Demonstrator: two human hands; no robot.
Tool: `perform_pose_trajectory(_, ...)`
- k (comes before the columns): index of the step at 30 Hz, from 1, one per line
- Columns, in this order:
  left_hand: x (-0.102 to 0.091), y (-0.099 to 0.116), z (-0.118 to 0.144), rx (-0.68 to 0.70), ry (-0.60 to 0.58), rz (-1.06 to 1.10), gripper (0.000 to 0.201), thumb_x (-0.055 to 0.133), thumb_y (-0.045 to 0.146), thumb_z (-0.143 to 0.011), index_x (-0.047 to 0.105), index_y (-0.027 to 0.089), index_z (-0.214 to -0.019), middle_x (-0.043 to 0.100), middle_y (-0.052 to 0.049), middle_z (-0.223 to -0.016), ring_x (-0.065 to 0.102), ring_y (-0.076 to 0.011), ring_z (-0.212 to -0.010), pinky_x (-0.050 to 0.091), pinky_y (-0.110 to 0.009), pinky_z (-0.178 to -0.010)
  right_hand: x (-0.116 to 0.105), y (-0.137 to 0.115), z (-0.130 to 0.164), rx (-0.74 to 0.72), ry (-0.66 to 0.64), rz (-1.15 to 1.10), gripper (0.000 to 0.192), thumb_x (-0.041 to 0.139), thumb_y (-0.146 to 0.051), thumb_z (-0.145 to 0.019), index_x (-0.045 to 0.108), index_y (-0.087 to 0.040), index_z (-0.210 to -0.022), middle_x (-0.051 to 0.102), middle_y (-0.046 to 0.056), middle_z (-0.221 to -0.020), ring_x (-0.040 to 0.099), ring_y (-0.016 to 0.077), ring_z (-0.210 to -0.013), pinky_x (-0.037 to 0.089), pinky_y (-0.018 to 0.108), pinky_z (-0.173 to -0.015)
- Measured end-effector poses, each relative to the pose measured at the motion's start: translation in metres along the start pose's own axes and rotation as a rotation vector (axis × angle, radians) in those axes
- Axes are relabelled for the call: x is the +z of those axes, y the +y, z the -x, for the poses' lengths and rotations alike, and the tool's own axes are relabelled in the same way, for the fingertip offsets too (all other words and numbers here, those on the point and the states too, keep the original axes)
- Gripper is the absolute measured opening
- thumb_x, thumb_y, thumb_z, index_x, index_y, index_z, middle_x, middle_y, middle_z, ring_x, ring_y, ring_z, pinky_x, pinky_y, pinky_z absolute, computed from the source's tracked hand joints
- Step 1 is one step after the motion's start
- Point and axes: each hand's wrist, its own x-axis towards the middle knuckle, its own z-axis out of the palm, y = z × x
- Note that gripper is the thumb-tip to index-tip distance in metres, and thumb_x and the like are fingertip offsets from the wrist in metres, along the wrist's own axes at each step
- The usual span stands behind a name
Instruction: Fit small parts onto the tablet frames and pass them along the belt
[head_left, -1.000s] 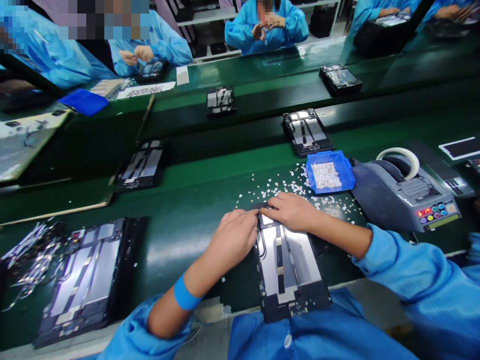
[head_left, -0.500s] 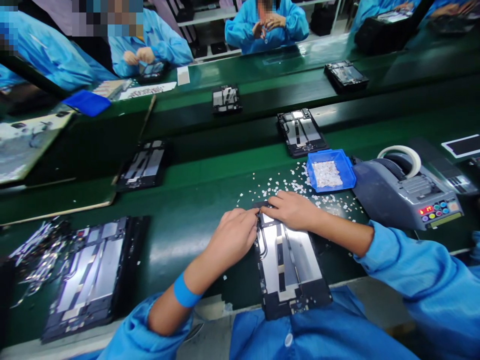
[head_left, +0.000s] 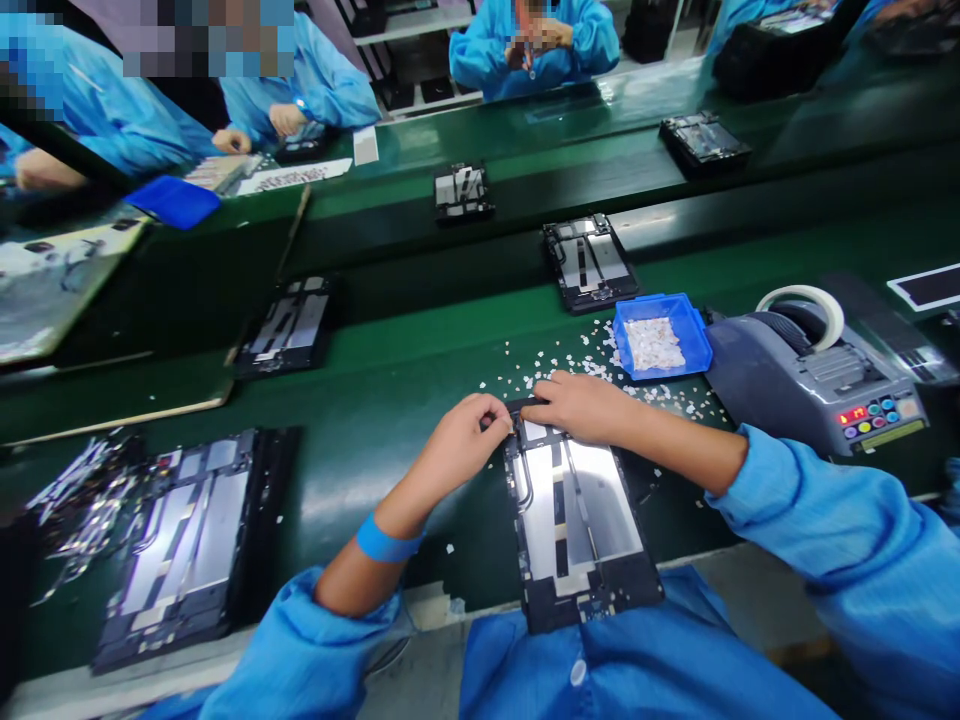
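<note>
Both hands at the far end of an open tablet chassis (head_left: pixel 574 520) lying on the green counter (head_left: pixel 375 400). Left hand (head_left: pixel 465 440) fingers pinched closed at its top-left corner; right hand (head_left: pixel 581 405) fingers flat, pressing the top edge. Blue tray (head_left: pixel 697 345) of white bits just beyond.

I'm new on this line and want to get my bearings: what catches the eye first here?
Both hands, left hand and right hand, meet at the far end of an opened tablet chassis at the bench's near edge. Beyond lie scattered white bits, a blue tray and a tape dispenser to the right.
</note>
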Motion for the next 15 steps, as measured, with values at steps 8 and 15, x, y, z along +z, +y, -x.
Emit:
perform_pose_trajectory(8, 0.012, -0.006, -0.013, -0.016, -0.007, -0.011, 0.014, 0.055, 0.024, -0.084, 0.066, 0.019, -0.077, 0.062, -0.002, -0.078, 0.059, -0.0198, -0.078, 0.045, -0.031, -0.07, 0.0, 0.002, 0.001, -0.009, -0.004, -0.025, 0.034, 0.05, -0.01, -0.1, 0.064, -0.024, -0.127, 0.058, 0.008, -0.101, 0.044, 0.0209, -0.085, 0.031, 0.032, -0.069)
perform_pose_trajectory(15, 0.014, -0.001, -0.021, -0.081, -0.051, 0.08, 0.014, 0.053, 0.023, -0.083, 0.063, 0.019, -0.074, 0.062, -0.001, -0.069, 0.057, -0.0177, -0.066, 0.041, -0.028, -0.06, -0.001, 0.001, 0.001, 0.0, -0.005, -0.018, 0.033, 0.05, -0.009, -0.099, 0.065, -0.024, -0.125, 0.058, 0.008, -0.101, 0.043, 0.0208, -0.084, 0.029, 0.032, -0.068)
